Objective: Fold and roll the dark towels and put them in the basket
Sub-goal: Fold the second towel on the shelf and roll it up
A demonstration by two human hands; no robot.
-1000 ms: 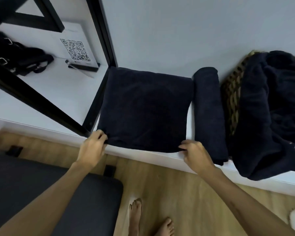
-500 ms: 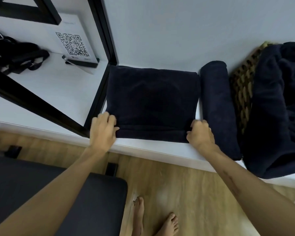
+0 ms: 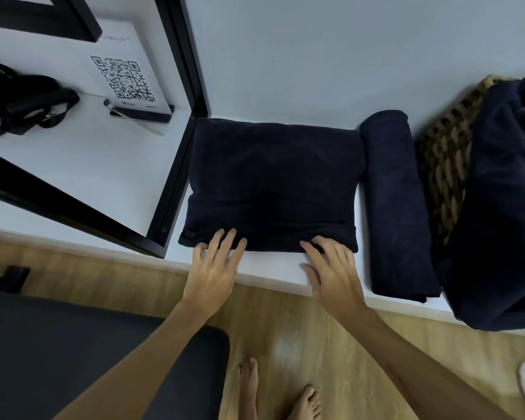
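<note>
Your folded towel [image 3: 272,186] lies flat on the white worktop [image 3: 273,268], its left side against the black frame [image 3: 176,177] and its near edge running left to right just in front of you. Your left hand [image 3: 214,265] and right hand [image 3: 331,268] both rest at that near edge, fingers spread and nearly straight, tips pressing the first small turn of cloth; neither grips anything. The left hand sits toward the towel's left corner, the right a little short of the right corner, so both are equally close. The roll looks barely begun, and I judge the next move must go straight away from you, toward the wall, keeping the roll's long axis parallel to the worktop's front. To the towel's right a finished rolled towel [image 3: 397,201] lies pointing front to back, and beyond it the basket [image 3: 443,165] stands, with a loose towel [image 3: 497,207] draped over it.
</note>
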